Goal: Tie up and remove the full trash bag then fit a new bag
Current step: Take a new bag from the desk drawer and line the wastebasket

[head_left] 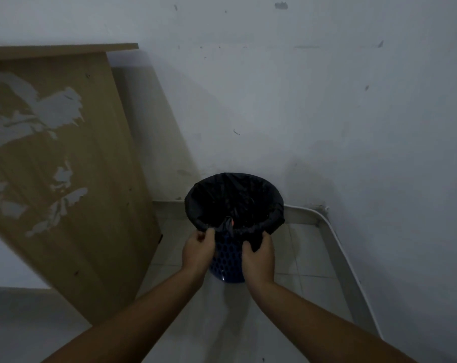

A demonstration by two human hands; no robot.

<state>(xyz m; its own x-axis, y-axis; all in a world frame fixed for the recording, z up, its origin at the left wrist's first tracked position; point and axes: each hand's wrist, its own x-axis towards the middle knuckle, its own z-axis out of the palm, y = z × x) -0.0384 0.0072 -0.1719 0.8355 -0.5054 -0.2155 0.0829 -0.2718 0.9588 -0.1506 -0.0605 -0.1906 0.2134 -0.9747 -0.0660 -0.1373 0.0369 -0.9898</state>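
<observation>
The floor [308, 260] is pale tile with thin grout lines, meeting a scuffed white wall [300, 100] at the far side, where a low skirting [300, 214] runs along the base and turns toward the near right with a white conduit [345, 258] laid along it. On the left a wooden desk panel [73, 166] stands against the wall, its laminate peeled off in grey patches, its lower edge close to the bin's left side. A blue perforated trash bin [227, 260] stands on the tile at the centre, just short of the far wall. A black trash bag [232, 197] lines it, the mouth open and the hem folded over the rim all round; something dark with a small orange spot lies inside near the front, too dim to identify. The left hand [197, 251] pinches the folded hem at the near left of the rim. The right hand [258, 258] grips a bunch of the hem at the near right, fingers curled round it. Open tile lies to the right of the bin and toward the near side.
</observation>
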